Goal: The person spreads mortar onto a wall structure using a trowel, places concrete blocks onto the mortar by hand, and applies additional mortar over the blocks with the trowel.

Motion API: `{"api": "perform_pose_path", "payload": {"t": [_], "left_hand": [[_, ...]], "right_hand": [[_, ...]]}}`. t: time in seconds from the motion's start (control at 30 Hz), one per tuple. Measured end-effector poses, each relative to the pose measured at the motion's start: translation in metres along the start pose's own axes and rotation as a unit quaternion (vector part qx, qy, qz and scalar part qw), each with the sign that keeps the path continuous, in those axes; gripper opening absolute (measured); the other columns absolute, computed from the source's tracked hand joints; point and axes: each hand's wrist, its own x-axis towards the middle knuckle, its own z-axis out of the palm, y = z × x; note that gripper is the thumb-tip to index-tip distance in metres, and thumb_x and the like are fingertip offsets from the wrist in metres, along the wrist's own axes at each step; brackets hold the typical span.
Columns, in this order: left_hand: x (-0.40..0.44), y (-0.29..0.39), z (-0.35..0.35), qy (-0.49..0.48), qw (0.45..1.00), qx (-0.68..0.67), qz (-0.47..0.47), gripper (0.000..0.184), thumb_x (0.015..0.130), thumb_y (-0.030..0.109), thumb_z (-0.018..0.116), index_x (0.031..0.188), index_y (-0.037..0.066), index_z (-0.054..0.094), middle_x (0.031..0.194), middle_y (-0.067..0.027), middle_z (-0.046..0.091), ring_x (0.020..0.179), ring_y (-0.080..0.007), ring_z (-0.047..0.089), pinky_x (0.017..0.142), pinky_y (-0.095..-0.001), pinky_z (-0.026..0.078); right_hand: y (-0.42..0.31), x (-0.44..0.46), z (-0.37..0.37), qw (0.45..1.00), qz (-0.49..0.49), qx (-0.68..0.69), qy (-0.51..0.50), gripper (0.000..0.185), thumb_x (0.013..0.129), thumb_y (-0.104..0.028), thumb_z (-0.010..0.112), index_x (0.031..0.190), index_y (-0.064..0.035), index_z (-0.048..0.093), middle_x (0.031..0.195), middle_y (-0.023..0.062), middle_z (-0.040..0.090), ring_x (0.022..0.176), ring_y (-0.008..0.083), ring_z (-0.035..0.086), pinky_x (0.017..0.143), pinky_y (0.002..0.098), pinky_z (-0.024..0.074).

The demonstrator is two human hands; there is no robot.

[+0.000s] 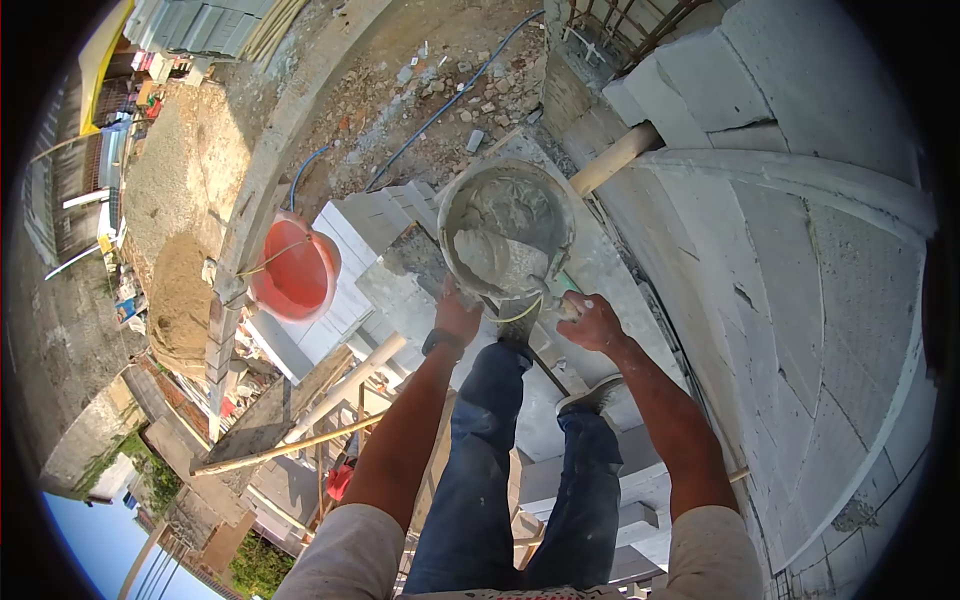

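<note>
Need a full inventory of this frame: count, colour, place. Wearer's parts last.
Mortar bucket: 1, grey, centre
Mortar: one batch, grey, inside it
Trowel: 1, grey blade, in that bucket
Bucket: 1, red-orange, left of centre
Hose: at least 1, blue, upper middle
Block wall: 1, pale grey, right
Wooden pole: 1, tan, against the wall
Sand pile: 1, brown, far left
Wristband: 1, dark, left wrist
Jeans: 1 pair, blue, lower middle
Left hand: 1, bare, by the mortar bucket
Right hand: 1, bare, at the trowel's handle
Smaller background clutter: uncounted
</note>
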Motion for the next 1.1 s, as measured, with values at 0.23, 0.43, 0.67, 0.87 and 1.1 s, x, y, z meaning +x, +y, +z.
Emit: {"api": "perform_pose_path", "payload": {"t": [0.23,0.43,0.67,0.87,1.1], "left_hand": [[-0.079,0.075,0.000,0.020,0.999,0.022,0.011,0.093,0.082,0.026,0.076,0.151,-0.006,0.022,0.147,-0.0325,0.035,0.137,-0.0457,0.034,0.115,-0.0466,0.031],[-0.143,0.132,0.016,-0.013,0.997,0.053,0.060,0.092,0.081,0.028,0.077,0.150,-0.004,0.026,0.143,-0.0328,0.038,0.136,-0.0453,0.036,0.114,-0.0467,0.033],[-0.196,0.193,0.046,-0.075,0.993,0.060,0.068,0.091,0.080,0.033,0.076,0.150,-0.002,0.029,0.143,-0.0317,0.038,0.134,-0.0449,0.038,0.114,-0.0465,0.034],[-0.222,0.202,0.069,-0.118,0.977,0.079,0.158,0.090,0.079,0.032,0.077,0.148,-0.002,0.031,0.145,-0.0264,0.041,0.138,-0.0413,0.033,0.116,-0.0455,0.030],[-0.212,0.168,0.038,-0.153,0.971,0.087,0.164,0.082,0.080,0.035,0.077,0.142,-0.003,0.041,0.138,-0.0312,0.047,0.130,-0.0433,0.044,0.111,-0.0462,0.038]], "right_hand": [[0.001,-0.162,-0.047,0.991,-0.003,0.114,0.069,0.070,0.070,-0.038,0.075,0.131,-0.0072,0.060,0.120,0.0239,0.064,0.112,0.0371,0.062,0.098,0.0388,0.0479],[0.025,-0.361,-0.151,0.948,-0.055,0.191,0.248,0.034,0.077,-0.022,0.076,0.099,-0.0021,0.060,0.076,0.0080,0.058,0.070,0.0182,0.050,0.067,0.0337,0.0460],[-0.006,-0.485,-0.281,0.863,0.038,-0.059,0.501,0.040,0.088,-0.028,0.070,0.119,-0.0071,0.058,0.088,0.0164,0.067,0.076,0.0349,0.067,0.069,0.0405,0.0526],[-0.048,-0.404,-0.364,0.832,0.122,-0.264,0.473,0.051,0.088,-0.028,0.068,0.133,-0.0116,0.051,0.109,0.0138,0.066,0.089,0.0343,0.070,0.076,0.0457,0.0570],[-0.082,-0.380,-0.368,0.820,0.156,-0.294,0.466,0.050,0.087,-0.026,0.068,0.133,-0.0127,0.051,0.108,0.0116,0.064,0.092,0.0326,0.069,0.078,0.0451,0.0570]]}}
